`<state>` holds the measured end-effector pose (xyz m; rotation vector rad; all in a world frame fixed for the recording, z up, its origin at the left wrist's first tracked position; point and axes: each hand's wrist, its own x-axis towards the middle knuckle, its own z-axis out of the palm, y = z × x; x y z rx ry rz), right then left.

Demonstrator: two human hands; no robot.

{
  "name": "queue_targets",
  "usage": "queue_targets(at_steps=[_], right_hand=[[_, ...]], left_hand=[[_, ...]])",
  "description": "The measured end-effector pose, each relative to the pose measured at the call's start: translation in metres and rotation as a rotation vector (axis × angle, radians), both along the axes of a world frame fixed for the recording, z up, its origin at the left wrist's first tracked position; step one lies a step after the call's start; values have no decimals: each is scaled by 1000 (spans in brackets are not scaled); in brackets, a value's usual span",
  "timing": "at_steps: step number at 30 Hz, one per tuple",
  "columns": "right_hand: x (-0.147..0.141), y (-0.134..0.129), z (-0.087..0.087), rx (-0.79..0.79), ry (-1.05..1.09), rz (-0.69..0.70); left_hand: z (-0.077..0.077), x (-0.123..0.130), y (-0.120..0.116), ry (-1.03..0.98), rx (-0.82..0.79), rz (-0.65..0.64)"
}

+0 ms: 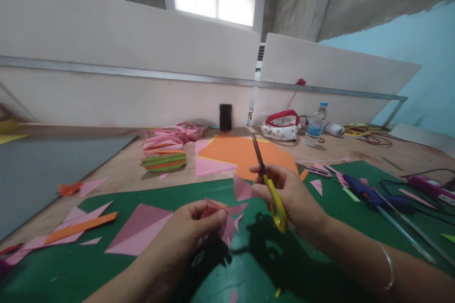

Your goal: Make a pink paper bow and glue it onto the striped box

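Observation:
Over the green mat (192, 189), my left hand (202, 222) pinches a folded piece of pink paper (227, 228) whose cut points fan out to the right. My right hand (284, 194) is closed around yellow-handled scissors (275, 199), their blades pointing up and away. A small pink paper piece (242, 188) shows at the fingertips of my right hand, apart from the paper in my left. Left of my left hand lies a creased pink square (140, 229). Orange sheets (227, 150) lie behind my hands.
Pink strips (170, 137) and a green-orange bundle (164, 161) are at the back left. A phone (225, 117) leans on the partition. Back right are a pouch (280, 125) and a bottle (315, 125). A blue glue gun (362, 190) and glue sticks lie at the right.

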<state>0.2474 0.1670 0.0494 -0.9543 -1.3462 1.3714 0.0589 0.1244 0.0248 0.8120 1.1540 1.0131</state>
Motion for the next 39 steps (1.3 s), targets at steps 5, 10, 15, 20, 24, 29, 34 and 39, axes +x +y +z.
queue_targets(at_steps=[5, 10, 15, 20, 24, 29, 34, 39], right_hand=[[8, -1, 13, -1, 6, 3], [7, -21, 20, -115, -251, 500], [8, -19, 19, -75, -386, 552], [20, 14, 16, 138, -514, 271], [38, 29, 31, 388, -764, 117], [79, 21, 60, 478, -996, -67], [128, 8, 44, 470, -1243, -199], [151, 11, -9, 411, -1344, -306]], left_hand=[[8, 1, 2, -30, -29, 86], [11, 2, 2, -50, -28, 147], [13, 1, 4, -57, -53, 158], [16, 2, 4, -41, -75, 158], [11, -1, 3, -31, -56, 125], [-3, -11, 15, 26, -63, 155], [-1, -19, 24, -90, -34, 192], [8, -37, 25, -41, 59, 191]])
